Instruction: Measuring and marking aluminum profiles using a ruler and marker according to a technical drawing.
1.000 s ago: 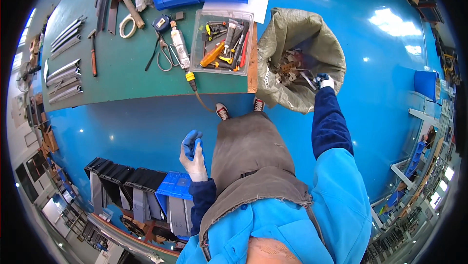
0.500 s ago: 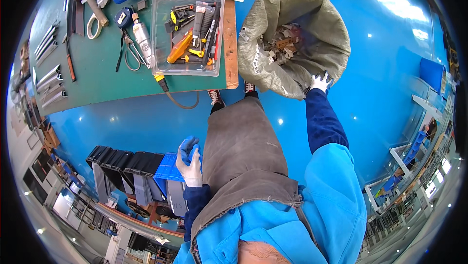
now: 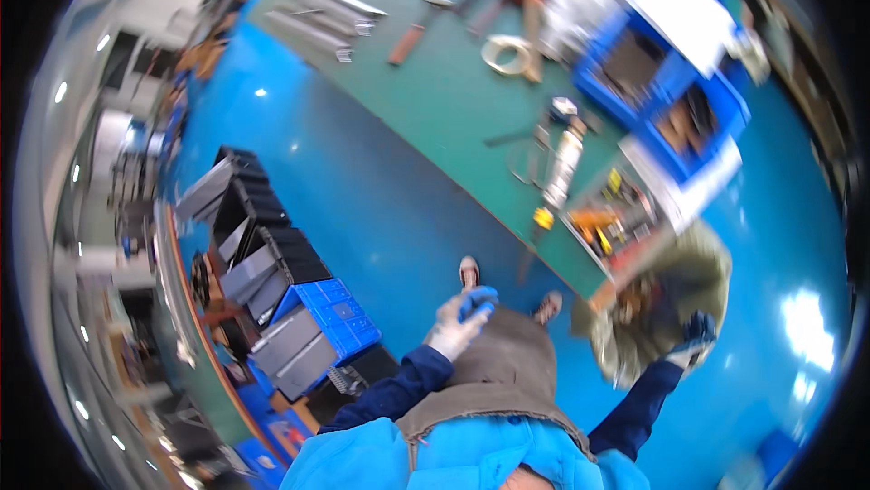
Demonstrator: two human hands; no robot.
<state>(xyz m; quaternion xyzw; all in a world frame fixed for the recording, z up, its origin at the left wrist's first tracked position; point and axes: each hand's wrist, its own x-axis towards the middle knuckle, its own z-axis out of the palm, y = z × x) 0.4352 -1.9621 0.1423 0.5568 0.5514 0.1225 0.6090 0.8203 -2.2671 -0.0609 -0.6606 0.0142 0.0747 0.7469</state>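
My left hand (image 3: 460,322), in a white glove with blue fingertips, hovers in front of my brown apron (image 3: 507,354). Its fingers curl loosely, thumb apart, and I see nothing held in them. Out to the right, my right hand (image 3: 692,345) wears the same kind of glove and grips the near right rim of an olive woven sack (image 3: 711,264). The sack stands open on the floor beside the table corner, with brownish scraps (image 3: 634,302) inside. Motion blur softens both hands.
The green-topped table (image 3: 435,119) carries a clear tool box (image 3: 589,250), blue parts bins (image 3: 657,110), an air tool (image 3: 564,164), a tape roll (image 3: 505,55), a hammer (image 3: 412,37) and metal profiles (image 3: 317,14). Black crates (image 3: 290,254) and a blue crate (image 3: 340,318) stand left.
The whole view has turned: table and sack now lie farther right, and the crates show larger on the left. My right hand stays at the sack's rim; my left hand is now before the apron.
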